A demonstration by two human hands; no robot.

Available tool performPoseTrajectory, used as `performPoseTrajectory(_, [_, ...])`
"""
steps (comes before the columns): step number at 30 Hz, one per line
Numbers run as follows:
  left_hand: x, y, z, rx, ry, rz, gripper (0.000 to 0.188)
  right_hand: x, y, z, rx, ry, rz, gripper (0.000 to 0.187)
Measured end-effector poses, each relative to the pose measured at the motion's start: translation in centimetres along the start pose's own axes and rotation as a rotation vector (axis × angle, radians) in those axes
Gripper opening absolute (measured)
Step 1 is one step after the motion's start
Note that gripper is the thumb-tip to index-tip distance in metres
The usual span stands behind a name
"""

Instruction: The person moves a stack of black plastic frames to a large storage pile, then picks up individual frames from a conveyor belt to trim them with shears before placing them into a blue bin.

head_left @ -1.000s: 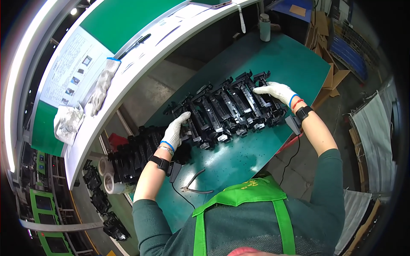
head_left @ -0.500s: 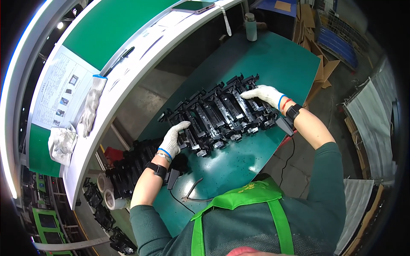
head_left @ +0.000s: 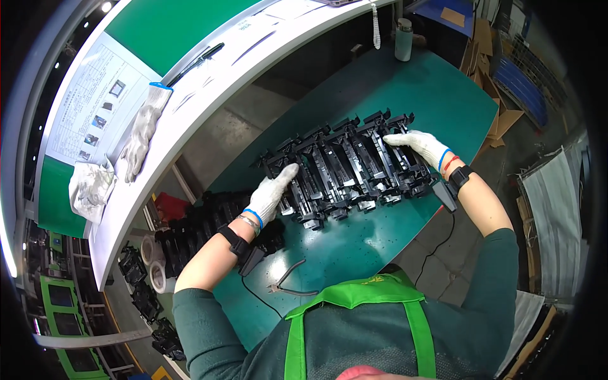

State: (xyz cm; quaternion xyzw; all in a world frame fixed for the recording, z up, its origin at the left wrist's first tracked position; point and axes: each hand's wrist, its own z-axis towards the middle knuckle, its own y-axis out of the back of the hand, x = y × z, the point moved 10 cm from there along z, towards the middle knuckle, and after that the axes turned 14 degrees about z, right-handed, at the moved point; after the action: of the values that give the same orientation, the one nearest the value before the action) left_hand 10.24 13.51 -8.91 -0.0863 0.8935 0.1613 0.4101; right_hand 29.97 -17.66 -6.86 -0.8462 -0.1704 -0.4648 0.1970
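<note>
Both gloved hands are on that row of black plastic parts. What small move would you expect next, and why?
Probably squeezing the row of black plastic parts together. The left hand rests at one end and the right hand at the other, bracketing the row on the green table, with gaps between the parts.

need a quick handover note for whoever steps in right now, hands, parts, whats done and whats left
Left hand: gloved, flat on the left end of the row of black plastic parts, not gripping.
Right hand: gloved, resting on the right end of the same row.
The parts stand side by side, bunched into one row on the green table.
More black parts are stacked in a pile off the table's left edge.
Pliers lie on the table near the apron.
Done: the row is gathered between both hands.
Left: the row has not been lifted or moved off.
</note>
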Motion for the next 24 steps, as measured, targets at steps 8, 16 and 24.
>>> performPoseTrajectory(8, [-1.1,-3.1,-0.6,0.211,-0.046,-0.112,0.043,-1.6,1.1,1.5,0.006,-0.007,0.03,0.032])
performPoseTrajectory(16, [2.4,-1.5,0.8,0.27,0.024,-0.189,0.023,-1.7,-0.6,-0.2,0.08,-0.003,0.083,0.024])
performPoseTrajectory(24, [3.2,-1.2,-3.1,0.304,0.089,-0.303,0.033,-2.0,-2.2,-2.3,0.121,-0.144,0.153,0.03])
